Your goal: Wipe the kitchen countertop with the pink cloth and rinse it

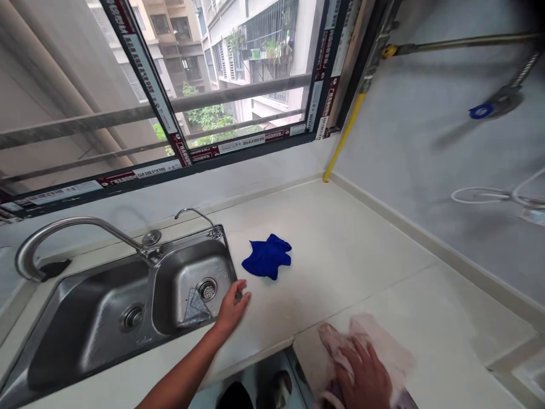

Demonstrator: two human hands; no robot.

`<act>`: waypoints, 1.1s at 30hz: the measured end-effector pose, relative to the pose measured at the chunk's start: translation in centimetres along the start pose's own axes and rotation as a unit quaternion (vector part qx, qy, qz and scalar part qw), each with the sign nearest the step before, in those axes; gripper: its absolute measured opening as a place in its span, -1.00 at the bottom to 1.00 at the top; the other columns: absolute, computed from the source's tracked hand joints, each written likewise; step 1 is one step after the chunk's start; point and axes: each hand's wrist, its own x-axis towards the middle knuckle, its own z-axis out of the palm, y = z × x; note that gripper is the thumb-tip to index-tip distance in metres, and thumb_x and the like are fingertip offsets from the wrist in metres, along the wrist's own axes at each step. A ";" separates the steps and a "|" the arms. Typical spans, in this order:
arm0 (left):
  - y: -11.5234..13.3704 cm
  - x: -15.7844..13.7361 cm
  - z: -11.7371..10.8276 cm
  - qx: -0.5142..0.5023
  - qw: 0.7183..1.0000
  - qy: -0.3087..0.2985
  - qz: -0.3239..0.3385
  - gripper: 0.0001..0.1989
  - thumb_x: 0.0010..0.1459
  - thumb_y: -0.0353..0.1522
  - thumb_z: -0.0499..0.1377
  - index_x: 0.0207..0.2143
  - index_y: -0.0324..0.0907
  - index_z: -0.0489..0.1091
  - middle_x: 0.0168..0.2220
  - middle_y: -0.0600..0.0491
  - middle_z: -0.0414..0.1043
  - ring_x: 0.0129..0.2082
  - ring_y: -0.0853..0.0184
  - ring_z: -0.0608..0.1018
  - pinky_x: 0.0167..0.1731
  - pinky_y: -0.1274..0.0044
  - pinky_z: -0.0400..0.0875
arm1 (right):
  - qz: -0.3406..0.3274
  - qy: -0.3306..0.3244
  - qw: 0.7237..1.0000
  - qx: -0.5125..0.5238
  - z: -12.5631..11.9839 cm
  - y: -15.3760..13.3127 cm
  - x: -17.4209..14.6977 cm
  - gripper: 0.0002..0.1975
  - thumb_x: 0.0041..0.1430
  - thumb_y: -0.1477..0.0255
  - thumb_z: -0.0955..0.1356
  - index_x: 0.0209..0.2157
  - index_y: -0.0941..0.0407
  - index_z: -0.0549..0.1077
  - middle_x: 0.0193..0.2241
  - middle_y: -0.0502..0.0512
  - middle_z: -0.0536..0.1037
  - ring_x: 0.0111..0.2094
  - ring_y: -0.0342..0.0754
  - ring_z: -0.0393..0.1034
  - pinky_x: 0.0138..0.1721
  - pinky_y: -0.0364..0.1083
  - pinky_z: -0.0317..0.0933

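Note:
My right hand point(366, 372) presses on a pale pink cloth point(383, 341), which is spread and partly bunched under the fingers on the countertop point(340, 250). Hand and cloth are smeared by motion. My left hand point(232, 308) hovers by the right edge of the steel double sink point(149, 295), fingers loosely bent and apart, with nothing visible in it. Beyond it, a crumpled dark blue cloth point(268, 257) lies on the counter, apart from both hands.
A large curved faucet point(85, 222) and a small thin tap point(193, 211) rise behind the sink. A crumpled grey, sheet-like piece point(196, 309) lies in the right basin. A yellow pipe point(346, 136) runs down the corner beside the window. Cables point(489, 196) hang at the right wall.

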 end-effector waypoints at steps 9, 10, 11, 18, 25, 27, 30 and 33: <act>-1.9 -18.7 -6.2 -0.064 0.994 -0.017 -0.087 -0.66 0.25 -0.12 0.14 -0.11 -0.12 0.52 -0.19 -0.04 0.61 -0.18 0.25 0.61 -0.08 0.44 0.50 | -0.088 -0.100 0.983 0.123 6.6 -17.7 7.1 -0.67 0.20 0.42 0.21 -0.07 0.09 0.49 0.02 0.17 0.50 0.24 0.18 0.16 0.24 0.20 0.03; -2.4 -20.4 -7.3 -0.064 0.993 -0.006 -0.098 -0.65 0.26 -0.10 0.14 -0.12 -0.12 0.53 -0.19 -0.03 0.62 -0.19 0.25 0.61 -0.08 0.44 0.51 | -0.100 -0.125 0.978 0.130 7.0 -20.4 6.1 -0.65 0.17 0.46 0.22 -0.05 0.09 0.49 0.05 0.16 0.49 0.25 0.17 0.14 0.25 0.20 0.01; -2.9 -22.0 -8.4 -0.064 0.992 0.007 -0.110 -0.64 0.26 -0.07 0.13 -0.12 -0.12 0.54 -0.20 -0.03 0.62 -0.19 0.24 0.61 -0.08 0.45 0.51 | -0.113 -0.152 0.972 0.139 7.4 -23.3 4.9 -0.62 0.15 0.49 0.23 -0.02 0.08 0.48 0.07 0.16 0.47 0.26 0.17 0.11 0.26 0.20 -0.02; -5.1 -27.4 -15.7 -0.040 0.979 0.116 -0.161 -0.42 0.08 0.17 0.16 -0.24 -0.14 0.58 -0.27 -0.08 0.64 -0.27 0.19 0.65 -0.18 0.43 0.58 | -0.292 -0.357 0.859 0.222 9.4 -40.6 -2.3 -0.64 0.18 0.26 0.39 0.01 -0.01 0.46 0.23 0.10 0.35 0.34 0.23 -0.02 0.31 0.25 -0.13; -4.2 -26.5 -16.4 -0.037 0.990 0.083 -0.110 -0.54 0.17 0.07 0.16 -0.25 -0.11 0.58 -0.31 -0.01 0.62 -0.30 0.24 0.65 -0.20 0.49 0.57 | -0.297 -0.296 0.880 0.223 8.8 -36.2 -0.5 -0.57 0.11 0.33 0.40 0.05 -0.02 0.44 0.22 0.07 0.36 0.36 0.16 -0.04 0.33 0.18 -0.16; -4.5 -25.8 -15.7 -0.039 0.993 0.066 -0.092 -0.55 0.18 0.05 0.16 -0.26 -0.10 0.57 -0.34 0.00 0.61 -0.30 0.25 0.64 -0.22 0.51 0.56 | -0.216 -0.233 0.933 0.168 8.2 -31.2 1.4 -0.54 0.04 0.42 0.39 0.04 -0.02 0.46 0.20 0.06 0.38 0.34 0.15 -0.01 0.33 0.16 -0.12; -4.6 -24.3 -14.3 -0.043 0.996 0.024 -0.070 -0.59 0.20 0.02 0.16 -0.23 -0.10 0.57 -0.32 0.01 0.61 -0.29 0.26 0.64 -0.19 0.51 0.56 | -0.121 -0.162 0.976 0.086 6.7 -22.8 4.4 -0.55 0.06 0.47 0.34 0.03 0.03 0.48 0.19 0.10 0.39 0.33 0.14 0.03 0.32 0.14 -0.05; -4.0 -22.2 -12.6 -0.053 0.997 -0.040 -0.045 -0.58 0.21 0.01 0.16 -0.19 -0.10 0.57 -0.29 0.00 0.62 -0.27 0.25 0.63 -0.16 0.48 0.57 | -0.034 -0.113 0.992 0.034 4.7 -15.2 6.3 -0.59 0.16 0.46 0.27 0.04 0.11 0.48 0.20 0.20 0.38 0.33 0.18 0.02 0.29 0.18 0.00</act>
